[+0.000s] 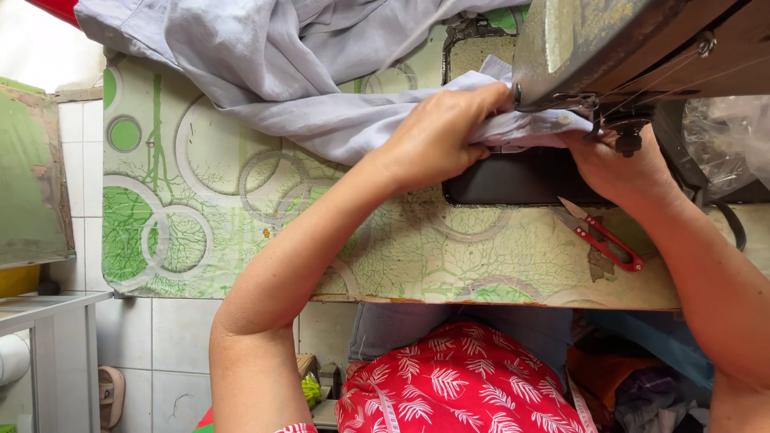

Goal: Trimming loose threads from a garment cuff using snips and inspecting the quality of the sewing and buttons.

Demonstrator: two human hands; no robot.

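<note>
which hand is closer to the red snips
The right hand, pressing the pale fabric under the machine; the red snips lie just below it.

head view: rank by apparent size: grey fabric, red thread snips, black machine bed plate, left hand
1. grey fabric, by far the widest spread
2. black machine bed plate, partly hidden by the hands
3. left hand
4. red thread snips

Plate versus hand is close, since only part of the plate shows.

A worktop (241, 200) with a green-and-white circle pattern carries grey cloth (273, 72) spreading left of the fingers, and red snips (603, 236) just below the right fingers.
</note>
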